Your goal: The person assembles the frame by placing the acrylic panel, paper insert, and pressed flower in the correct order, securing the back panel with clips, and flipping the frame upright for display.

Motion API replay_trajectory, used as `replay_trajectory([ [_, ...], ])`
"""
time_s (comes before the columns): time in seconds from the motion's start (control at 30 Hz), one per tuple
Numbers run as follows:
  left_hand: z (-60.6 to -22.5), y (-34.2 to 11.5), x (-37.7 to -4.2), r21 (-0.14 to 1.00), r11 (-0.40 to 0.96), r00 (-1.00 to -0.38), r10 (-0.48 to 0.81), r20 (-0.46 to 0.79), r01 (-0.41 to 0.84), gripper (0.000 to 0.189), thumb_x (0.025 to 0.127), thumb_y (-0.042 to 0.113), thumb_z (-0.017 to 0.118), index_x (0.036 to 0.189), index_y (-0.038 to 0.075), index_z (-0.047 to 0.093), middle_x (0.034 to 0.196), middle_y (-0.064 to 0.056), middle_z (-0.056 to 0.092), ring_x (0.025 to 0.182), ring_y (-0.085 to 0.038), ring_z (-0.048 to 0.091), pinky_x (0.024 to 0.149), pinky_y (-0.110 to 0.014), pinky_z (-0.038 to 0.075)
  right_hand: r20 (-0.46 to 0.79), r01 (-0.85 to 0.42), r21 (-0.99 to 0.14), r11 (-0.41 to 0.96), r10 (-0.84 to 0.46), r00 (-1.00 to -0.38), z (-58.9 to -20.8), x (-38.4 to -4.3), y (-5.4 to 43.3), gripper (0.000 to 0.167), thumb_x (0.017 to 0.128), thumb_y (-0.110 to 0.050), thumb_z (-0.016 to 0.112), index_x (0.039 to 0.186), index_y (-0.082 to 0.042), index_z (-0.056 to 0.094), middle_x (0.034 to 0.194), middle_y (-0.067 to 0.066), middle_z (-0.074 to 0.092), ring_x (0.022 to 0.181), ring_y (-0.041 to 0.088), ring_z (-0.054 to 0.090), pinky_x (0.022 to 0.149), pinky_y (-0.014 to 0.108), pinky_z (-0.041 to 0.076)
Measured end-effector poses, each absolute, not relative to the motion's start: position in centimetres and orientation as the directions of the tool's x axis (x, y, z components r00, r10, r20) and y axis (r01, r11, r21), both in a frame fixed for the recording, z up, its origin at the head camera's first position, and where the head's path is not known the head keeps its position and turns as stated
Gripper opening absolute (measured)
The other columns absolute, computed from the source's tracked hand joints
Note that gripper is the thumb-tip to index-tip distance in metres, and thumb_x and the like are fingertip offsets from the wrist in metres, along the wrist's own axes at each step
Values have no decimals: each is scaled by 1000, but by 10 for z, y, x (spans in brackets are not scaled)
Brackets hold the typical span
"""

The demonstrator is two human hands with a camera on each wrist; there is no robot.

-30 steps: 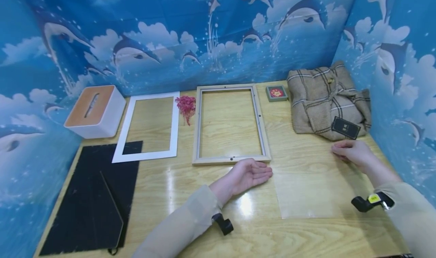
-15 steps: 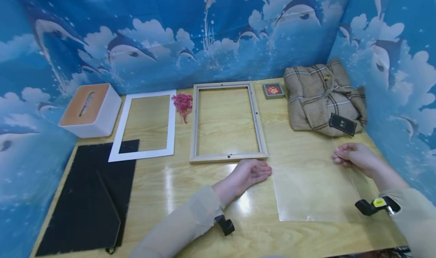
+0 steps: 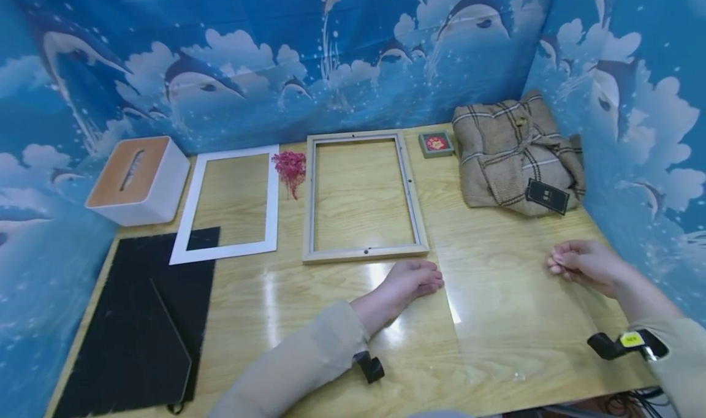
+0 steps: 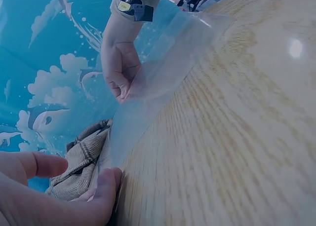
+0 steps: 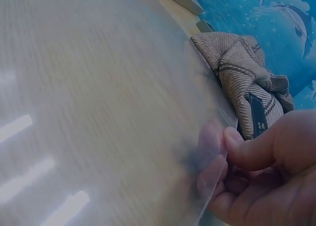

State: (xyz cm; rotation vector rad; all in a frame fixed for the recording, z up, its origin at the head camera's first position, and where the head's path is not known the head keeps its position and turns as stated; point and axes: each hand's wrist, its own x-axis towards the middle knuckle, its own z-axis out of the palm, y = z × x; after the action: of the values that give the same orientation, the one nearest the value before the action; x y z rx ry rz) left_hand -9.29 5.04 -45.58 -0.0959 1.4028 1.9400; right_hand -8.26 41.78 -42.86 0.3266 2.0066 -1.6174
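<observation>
A clear plastic sheet [image 3: 507, 320] is at the right of the table, its right side lifted. My right hand [image 3: 590, 268] pinches that raised edge between thumb and fingers; the fingertips show through the sheet [image 5: 113, 102] in the right wrist view. At the opposite edge, my left hand [image 3: 405, 286] rests in front of a light wooden picture frame [image 3: 366, 255]. Thumb and fingers [image 4: 104, 189] stand apart in the left wrist view, with the sheet's near corner right at a fingertip.
Beyond the sheet lie a folded plaid garment [image 3: 496, 154] with a black tag [image 3: 547, 196] and a small green box [image 3: 436, 144]. To the left are pink dried flowers [image 3: 290, 170], a white mat [image 3: 223, 254], a black backing board [image 3: 127, 320] and a tissue box [image 3: 140, 182].
My right hand has pinched the sheet's right edge, lifted it and drawn it slightly right and nearer. My left hand has turned from palm up to more palm down.
</observation>
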Motion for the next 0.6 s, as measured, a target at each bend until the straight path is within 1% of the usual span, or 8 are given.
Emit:
replay_trajectory([
  [0.17, -455, 56, -90, 807, -131, -740, 502, -447, -576, 33, 87, -5, 58, 118, -14, 53, 99, -19, 65, 90, -25, 66, 84, -30, 53, -492, 467, -869, 160, -204, -846, -431, -75, 425, 11, 100, 0, 43, 99, -1, 54, 87, 1, 67, 75, 10, 64, 62, 22, 52],
  [0.27, -454, 58, -88, 816, -117, -747, 492, -448, -566, 34, 86, -5, 58, 118, -14, 54, 98, -18, 65, 87, -23, 66, 83, -30, 53, -475, 452, -880, 144, -233, -849, -431, -72, 431, 11, 100, 0, 44, 99, -3, 54, 88, 1, 68, 76, 10, 63, 62, 22, 51],
  [0.47, -455, 63, -84, 834, -83, -750, 493, -441, -545, 36, 82, -4, 60, 117, -12, 56, 98, -13, 64, 87, -20, 65, 84, -28, 53, -506, 464, -859, 218, -217, -835, -425, -69, 436, 8, 100, -7, 47, 104, -3, 53, 91, 1, 68, 76, 11, 63, 61, 24, 51],
  [0.6, -455, 68, -82, 827, -103, -736, 526, -426, -552, 27, 84, -4, 62, 110, -11, 59, 90, -9, 64, 80, -17, 65, 82, -29, 54, -537, 486, -836, 257, -198, -820, -421, -68, 436, 10, 101, -9, 47, 106, -2, 52, 91, 1, 68, 76, 11, 62, 61, 24, 51],
])
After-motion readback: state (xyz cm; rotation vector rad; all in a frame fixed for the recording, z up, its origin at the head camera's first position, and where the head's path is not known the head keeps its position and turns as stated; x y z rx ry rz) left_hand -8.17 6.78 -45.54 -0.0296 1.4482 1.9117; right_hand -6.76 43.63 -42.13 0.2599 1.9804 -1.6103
